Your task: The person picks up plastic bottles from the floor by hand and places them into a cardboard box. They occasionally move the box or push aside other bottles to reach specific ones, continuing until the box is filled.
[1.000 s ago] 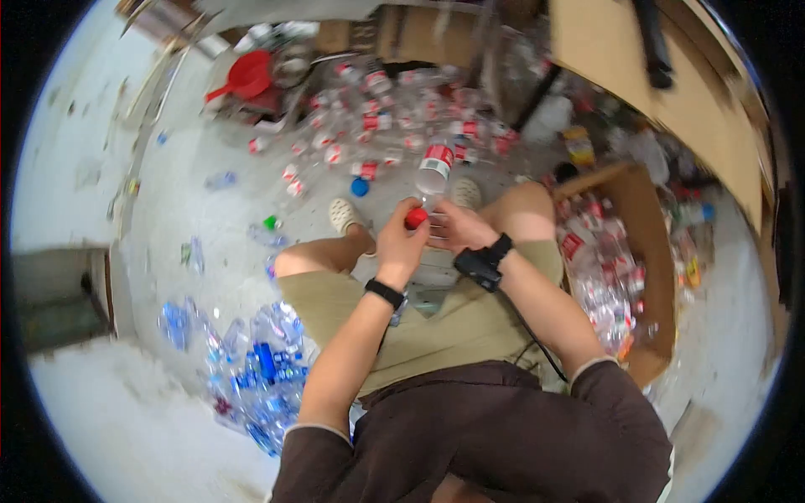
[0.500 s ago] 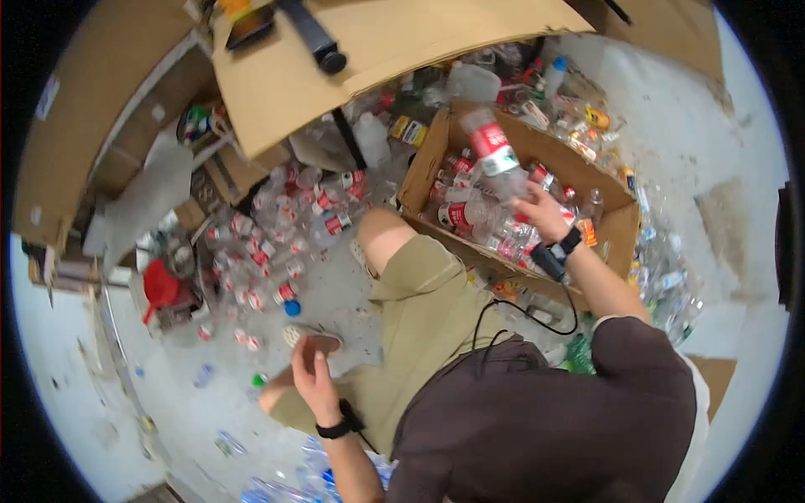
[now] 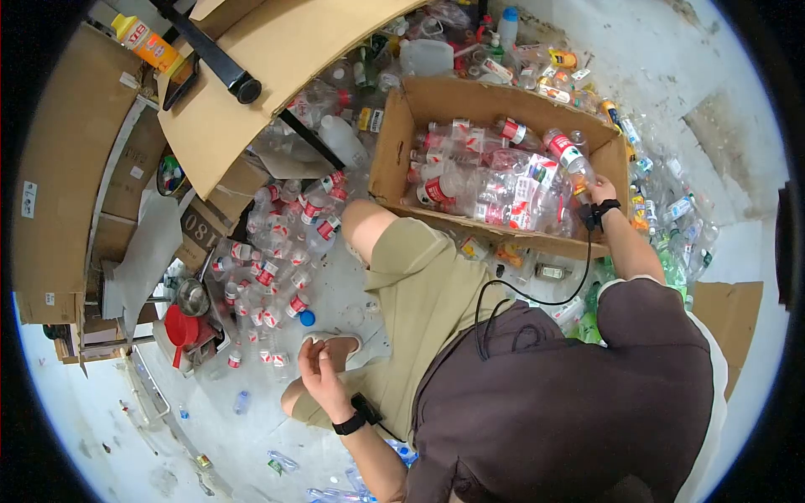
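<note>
My right hand is at the right end of the cardboard box, its fingers closed around the neck end of a clear plastic bottle with a red and white label. The bottle is tilted over other clear bottles that lie in the box, many with red labels. Above my bent leg, near the shoe, my left hand hovers with loosely curled fingers apart and nothing in them. Each wrist wears a black strap, and a black cable runs from the right one.
A pile of red-labelled bottles covers the floor on the left, beside a red dipper. Mixed bottles lie right of the box. A cardboard-topped table bears a yellow bottle. Green bottles lie near my right side.
My right hand has moved right and lowered the bottle from above the box toward its right end. The view has shifted. My left hand still hovers, empty.
</note>
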Available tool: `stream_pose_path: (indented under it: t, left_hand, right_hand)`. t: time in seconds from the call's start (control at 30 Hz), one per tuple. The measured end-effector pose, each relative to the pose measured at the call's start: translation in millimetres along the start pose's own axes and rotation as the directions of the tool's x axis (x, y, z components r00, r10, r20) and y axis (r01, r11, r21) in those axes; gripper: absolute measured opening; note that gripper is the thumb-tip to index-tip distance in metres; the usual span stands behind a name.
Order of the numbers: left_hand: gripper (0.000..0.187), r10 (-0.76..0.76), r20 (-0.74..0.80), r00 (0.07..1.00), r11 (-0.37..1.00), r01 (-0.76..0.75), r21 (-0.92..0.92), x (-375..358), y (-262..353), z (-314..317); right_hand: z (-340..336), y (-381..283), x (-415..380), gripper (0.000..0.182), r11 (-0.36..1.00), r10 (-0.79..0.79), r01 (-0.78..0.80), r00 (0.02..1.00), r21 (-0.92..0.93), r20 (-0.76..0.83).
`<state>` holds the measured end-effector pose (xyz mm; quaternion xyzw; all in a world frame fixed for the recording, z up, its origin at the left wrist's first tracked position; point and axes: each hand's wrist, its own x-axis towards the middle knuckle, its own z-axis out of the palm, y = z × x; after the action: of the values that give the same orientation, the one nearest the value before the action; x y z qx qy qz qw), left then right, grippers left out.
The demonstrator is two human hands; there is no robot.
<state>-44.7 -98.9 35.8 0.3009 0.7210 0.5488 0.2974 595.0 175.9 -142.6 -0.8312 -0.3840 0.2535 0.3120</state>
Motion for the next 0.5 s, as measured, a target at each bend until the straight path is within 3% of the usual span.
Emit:
stream_pose_path:
  t: [0.03,0.13,0.27,0.33,0.4,0.47,0.5]
  left_hand:
    - [0.031,0.001,0.004,1.000,1.000,-0.001,0.002,-0.1,1.2,-0.1]
    - [0.031,-0.023,0.017,1.000,0.999,0.023,-0.023,-1.7,1.6,-0.7]
    - [0.032,-0.052,0.014,0.999,0.998,0.052,-0.035,-5.4,3.5,4.4]
    - [0.032,-0.062,0.021,0.998,0.997,0.063,-0.049,-6.6,1.7,5.2]
    - [0.033,-0.037,0.024,0.999,0.999,0.036,0.005,-5.8,-4.5,1.8]
    - [0.033,-0.040,0.026,0.999,0.999,0.041,-0.027,-3.4,-12.1,-2.3]
    - [0.034,-0.046,0.019,0.999,0.997,0.047,-0.059,-2.5,-14.5,-3.0]
  right_hand:
    - [-3.6,0.1,-0.5,0.055,1.000,0.004,-0.004,1.000,0.001,-0.002]
    - [-14.2,7.8,-1.6,0.060,0.946,0.079,-0.089,0.996,-0.313,-0.045]
    - [-2.3,31.1,9.9,0.057,0.956,0.131,-0.153,0.986,-0.252,-0.101]
    - [3.6,35.3,8.0,0.047,0.961,-0.014,-0.038,0.983,-0.274,-0.184]
    - [0.7,22.7,-3.8,0.045,0.967,-0.025,-0.027,0.979,-0.253,-0.201]
    - [-5.7,12.4,-14.4,0.042,0.961,-0.038,0.003,0.992,-0.276,-0.123]
    - [-7.4,20.4,-7.1,0.049,0.961,0.081,-0.095,0.994,-0.259,-0.067]
